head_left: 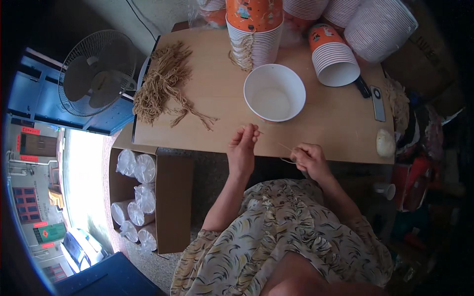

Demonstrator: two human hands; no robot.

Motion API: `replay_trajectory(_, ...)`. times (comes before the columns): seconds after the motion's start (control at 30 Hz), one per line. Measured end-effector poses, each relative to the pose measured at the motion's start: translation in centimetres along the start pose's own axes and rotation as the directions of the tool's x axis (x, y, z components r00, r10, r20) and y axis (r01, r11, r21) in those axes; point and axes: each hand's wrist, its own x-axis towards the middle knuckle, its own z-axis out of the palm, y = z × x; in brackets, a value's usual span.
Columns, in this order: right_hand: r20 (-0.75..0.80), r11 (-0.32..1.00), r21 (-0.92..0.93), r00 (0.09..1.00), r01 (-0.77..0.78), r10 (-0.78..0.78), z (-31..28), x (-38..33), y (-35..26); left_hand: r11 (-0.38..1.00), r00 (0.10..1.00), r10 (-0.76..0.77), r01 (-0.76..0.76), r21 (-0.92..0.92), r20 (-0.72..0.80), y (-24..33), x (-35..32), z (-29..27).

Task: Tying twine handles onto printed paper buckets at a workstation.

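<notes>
My left hand [243, 146] and my right hand [308, 160] are at the near edge of a wooden table [217, 98], pinching the two ends of a thin tan paper cord [284, 146] stretched between them. Just beyond the hands a white paper bowl [274, 92] stands upright and empty. A heap of tan cord pieces [163, 84] lies at the table's left side. A tall stack of orange-printed paper bowls [254, 29] stands behind the white bowl, with cords hanging from its side.
More bowl stacks [335, 54] lie tipped at the table's far right, near a dark remote-like device [378, 102] and a pale lump [385, 143]. A cardboard box [148, 197] of wrapped cup sleeves sits on the floor at left. A fan [96, 71] stands beyond it.
</notes>
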Motion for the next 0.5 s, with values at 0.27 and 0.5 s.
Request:
replay_trajectory(0.27, -0.061, 0.992, 0.049, 0.991, -0.116, 0.119, -4.1, -4.8, 1.1, 0.989, 0.991, 0.135, -0.133, 0.069, -0.020, 1.6, 2.3, 0.1)
replay_trajectory(0.5, -0.083, 0.986, 0.037, 0.982, -0.164, 0.167, -5.7, -6.1, 2.4, 0.988, 0.987, 0.145, -0.142, 0.056, -0.067, 1.6, 2.6, -0.3)
